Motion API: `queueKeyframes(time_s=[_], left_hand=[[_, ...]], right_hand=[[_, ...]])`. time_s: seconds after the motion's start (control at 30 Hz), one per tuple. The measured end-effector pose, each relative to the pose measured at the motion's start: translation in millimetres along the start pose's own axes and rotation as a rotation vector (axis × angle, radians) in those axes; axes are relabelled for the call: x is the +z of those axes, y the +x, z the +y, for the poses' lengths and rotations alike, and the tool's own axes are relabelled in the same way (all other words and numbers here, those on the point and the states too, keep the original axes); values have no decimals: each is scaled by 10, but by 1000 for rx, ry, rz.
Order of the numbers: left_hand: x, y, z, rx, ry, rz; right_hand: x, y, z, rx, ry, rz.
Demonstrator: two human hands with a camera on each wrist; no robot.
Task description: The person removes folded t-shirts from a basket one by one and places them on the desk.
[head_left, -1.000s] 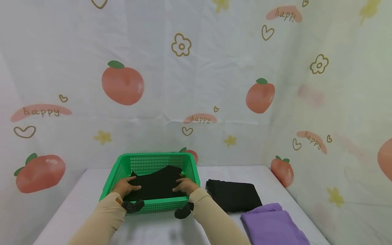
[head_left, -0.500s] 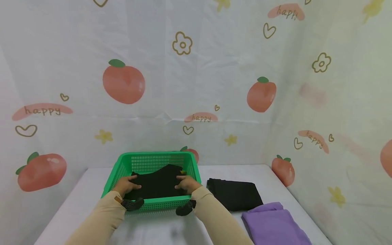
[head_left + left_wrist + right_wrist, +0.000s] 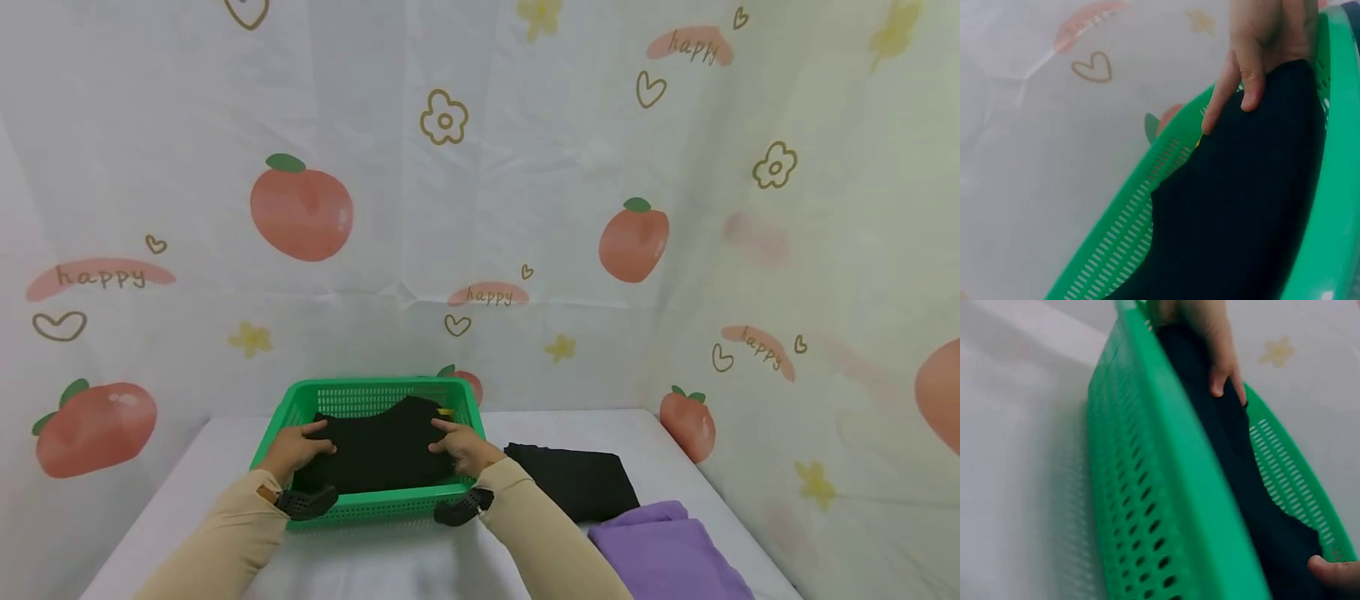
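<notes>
A black folded cloth (image 3: 382,454) lies in a green plastic basket (image 3: 390,497), its far edge curved. My left hand (image 3: 292,450) pinches the cloth's left end, and my right hand (image 3: 465,450) pinches its right end. In the left wrist view, the right hand (image 3: 1266,50) has its thumb over the cloth (image 3: 1241,194) and a finger along its far edge. The right wrist view shows the left hand (image 3: 1207,337) on the other end, with the right thumb (image 3: 1335,573) at the lower corner. The undersides of the fingers are hidden.
Right of the basket, another folded black cloth (image 3: 573,483) lies on the white table (image 3: 375,567). A folded purple cloth (image 3: 663,554) is nearer the front right. Something yellow (image 3: 446,412) shows in the basket behind the cloth. A printed curtain (image 3: 405,208) closes off the back.
Both hands have risen slightly with the black cloth, whose far edge now sits higher against the basket's back wall. The left hand has also shifted a little left. The head view has tilted slightly.
</notes>
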State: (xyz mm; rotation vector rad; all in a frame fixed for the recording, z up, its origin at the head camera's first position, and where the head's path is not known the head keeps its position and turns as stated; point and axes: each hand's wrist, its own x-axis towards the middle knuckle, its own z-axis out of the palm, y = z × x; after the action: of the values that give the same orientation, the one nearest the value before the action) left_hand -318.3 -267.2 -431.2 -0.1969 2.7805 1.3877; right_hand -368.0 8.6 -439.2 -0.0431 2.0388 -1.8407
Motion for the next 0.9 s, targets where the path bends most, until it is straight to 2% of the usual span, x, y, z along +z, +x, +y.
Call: queueKeyframes(time_s=[0.17, 0.3, 0.47, 0.6, 0.73, 0.9], left_hand=[[-90, -15, 106, -12, -97, -21], [-187, -69, 230, -35, -169, -56], [-245, -172, 395, -23, -232, -74], [-206, -261, 508, 2, -225, -64], [-106, -358, 560, 21, -220, -57], [75, -540, 571, 19, -303, -46]], right_hand=[[-118, -94, -127, 4, 138, -78], [-216, -150, -269, -8, 138, -90], [-360, -269, -378, -23, 210, -167], [-481, -397, -375, -48, 234, -180], [-603, -531, -315, -80, 228, -186], [-737, -752, -215, -125, 187, -198]])
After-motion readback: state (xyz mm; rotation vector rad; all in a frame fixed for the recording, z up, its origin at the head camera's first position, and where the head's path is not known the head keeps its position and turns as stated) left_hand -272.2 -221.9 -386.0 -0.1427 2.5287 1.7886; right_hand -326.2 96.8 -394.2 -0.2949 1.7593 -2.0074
